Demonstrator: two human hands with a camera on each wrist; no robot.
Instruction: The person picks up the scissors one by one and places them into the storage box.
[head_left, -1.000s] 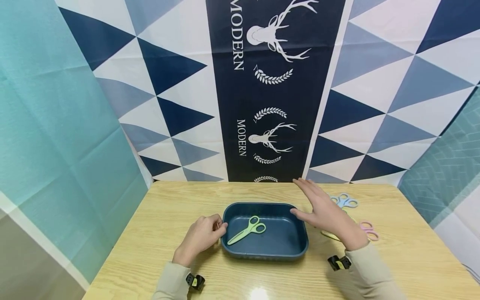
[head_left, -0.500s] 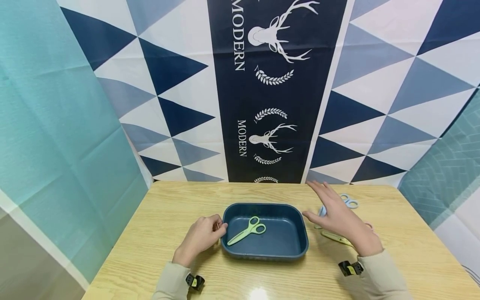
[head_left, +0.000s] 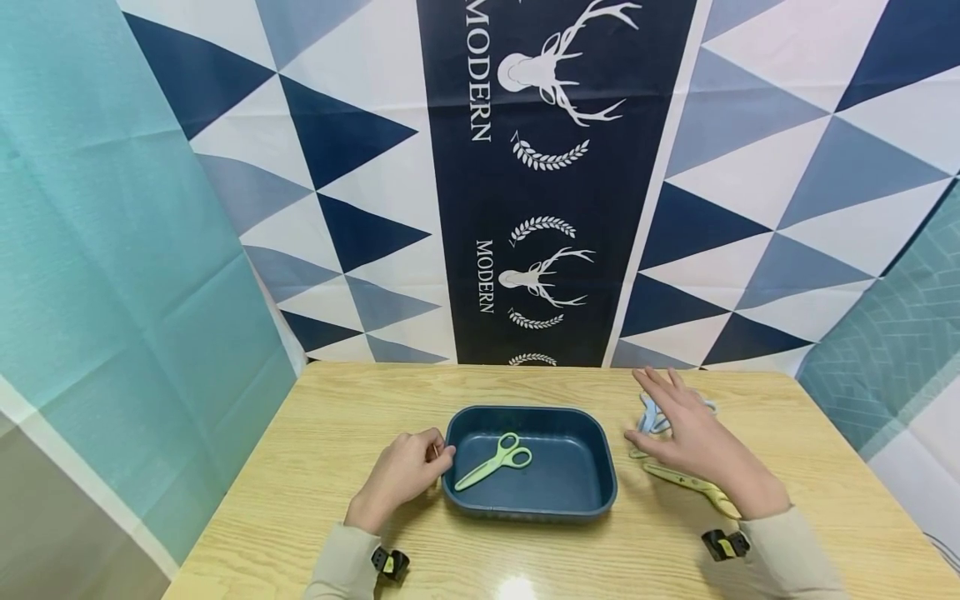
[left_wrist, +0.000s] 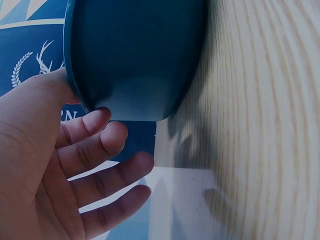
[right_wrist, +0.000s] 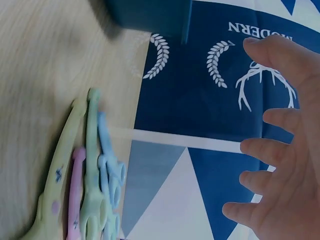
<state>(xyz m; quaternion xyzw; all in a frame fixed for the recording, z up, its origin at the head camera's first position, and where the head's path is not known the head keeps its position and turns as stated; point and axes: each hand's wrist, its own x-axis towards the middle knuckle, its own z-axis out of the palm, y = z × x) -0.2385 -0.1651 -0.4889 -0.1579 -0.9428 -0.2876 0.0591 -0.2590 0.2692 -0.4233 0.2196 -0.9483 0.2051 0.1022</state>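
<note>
your right hand (head_left: pixel 693 442), spread and holding nothing, is now farther right, beside the yellow scissors (head_left: pixel 678 477) and blue scissors (head_left: pixel 649 414), lower right, seemingly within reach. your left hand (head_left: pixel 401 471) pinches the tray (head_left: pixel 570 479), lower centre; green scissors (head_left: pixel 487 468) lie inside.

Pale beige fabric sleeves (head_left: pixel 793 557) end in plain cuffs (head_left: pixel 768 529). Beside each cuff sits a small, blocky black wrist device (head_left: pixel 717 543) with a yellow marking (head_left: pixel 726 547); the hands (head_left: pixel 405 469) are bare.

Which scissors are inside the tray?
The green pair lying inside the blue tray, near its left end; the other scissors lie outside on the table.
</note>
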